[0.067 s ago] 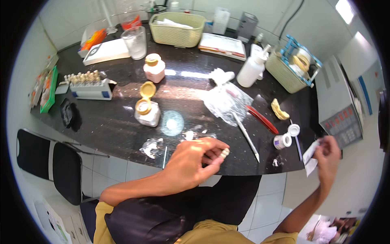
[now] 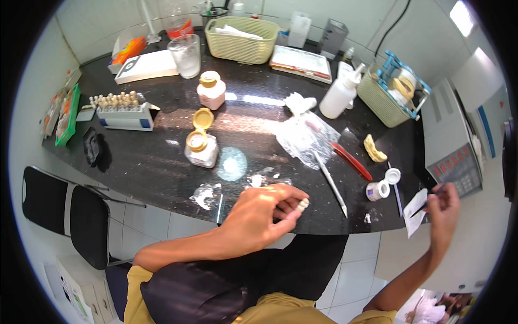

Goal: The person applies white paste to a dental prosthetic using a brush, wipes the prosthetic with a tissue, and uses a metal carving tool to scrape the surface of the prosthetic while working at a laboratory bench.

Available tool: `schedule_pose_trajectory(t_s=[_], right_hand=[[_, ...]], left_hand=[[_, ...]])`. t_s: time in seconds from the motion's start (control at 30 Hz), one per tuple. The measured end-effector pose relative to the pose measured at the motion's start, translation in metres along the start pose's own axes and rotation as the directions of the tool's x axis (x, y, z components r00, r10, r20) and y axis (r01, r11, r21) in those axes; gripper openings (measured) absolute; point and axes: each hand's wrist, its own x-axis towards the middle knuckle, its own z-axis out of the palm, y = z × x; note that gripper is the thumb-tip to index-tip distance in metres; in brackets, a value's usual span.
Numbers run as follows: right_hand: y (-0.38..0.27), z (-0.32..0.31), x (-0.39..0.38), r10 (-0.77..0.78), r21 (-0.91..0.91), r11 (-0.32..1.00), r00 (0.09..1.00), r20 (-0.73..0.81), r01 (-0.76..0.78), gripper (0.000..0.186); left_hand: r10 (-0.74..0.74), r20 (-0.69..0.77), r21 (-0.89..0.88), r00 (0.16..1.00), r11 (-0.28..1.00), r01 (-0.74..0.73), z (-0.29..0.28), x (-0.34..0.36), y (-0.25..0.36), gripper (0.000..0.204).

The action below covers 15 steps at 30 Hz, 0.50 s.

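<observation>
Clock centred on the view. Left hand, 6 o'clock: pinching small cream tooth-shaped pieces, toward 5. Right hand, between 3 and 4: apparently gripping a thin dark tool at white paper; contact unclear. Done: jar, 9 o'clock, and vial, between 3 and 4, open; white residue, 8 o'clock, on desk. Outstanding: work seems mid-course; remainder cannot be told. Changes: right fingers farther off the paper, tool plainer; left pinch unchanged.

Bright light leaves shiny white glare on the black table. Corners are dark, edges bend, and the right hand looks blurry.
</observation>
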Motion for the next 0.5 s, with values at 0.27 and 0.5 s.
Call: schedule_pose_trajectory(t_s=[0.27, 0.5], right_hand=[[-0.192, 0.125, 0.051, -0.484, 0.377, 0.824, 0.872, 0.078, 0.423, 0.022], [-0.295, 0.263, 0.142, -0.753, 0.391, 0.641, 0.641, 0.150, 0.661, 0.027]], left_hand=[[0.038, -0.055, 0.032, 0.998, 0.999, -0.037, -0.002, -0.008, -0.014, 0.026], [0.070, -0.081, -0.047, 0.994, 0.996, -0.074, 0.012, 0.001, -0.019, 0.026]])
